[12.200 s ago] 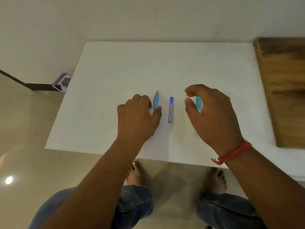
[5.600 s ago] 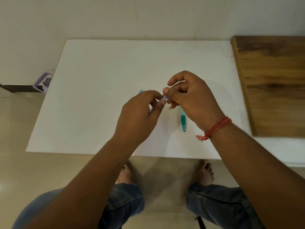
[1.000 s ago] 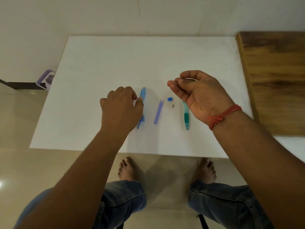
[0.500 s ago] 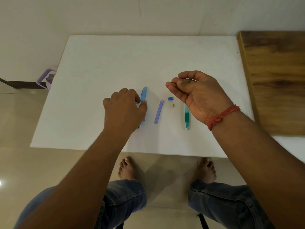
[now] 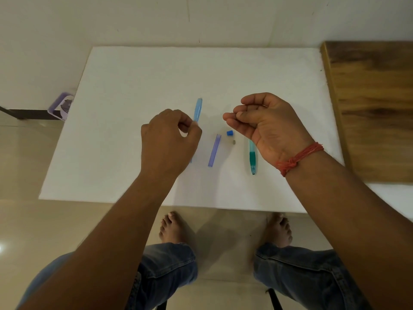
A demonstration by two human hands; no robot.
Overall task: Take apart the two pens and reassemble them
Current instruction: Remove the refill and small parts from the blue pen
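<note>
White table (image 5: 138,90), viewed from above; person seated, bare feet and jeans visible below the near edge.

Left hand (image 5: 166,142): back of the hand faces up, fingers curled, thumb and forefinger pinching the light blue pen (image 5: 198,109) about midway along its length. The far half of the barrel sticks out beyond the fingers, pointing away from the person; a short piece of the near end shows below the hand. Cannot tell whether the pen is lifted or still touching the table.

Right hand (image 5: 266,124): raised over the table, palm turned partly up, fingers curled in with thumb against fingertips as if pinching something thin. The held item is too small to make out, so I cannot tell what, if anything, is in the grip. A red thread band (image 5: 298,158) circles this wrist.

Loose on the table between the hands: a purple translucent tube (image 5: 214,150), lying slightly slanted; just right of its far end a small blue cap (image 5: 229,133); beside that a tiny grey piece (image 5: 233,142). All three lie apart from one another.

Teal pen (image 5: 252,158): flat on the table under the right wrist, tip toward the person, far end hidden by the hand.

Wooden surface (image 5: 375,108) adjoins the table's right side. A small purple-rimmed object (image 5: 60,106) sits on the floor by the left edge.
</note>
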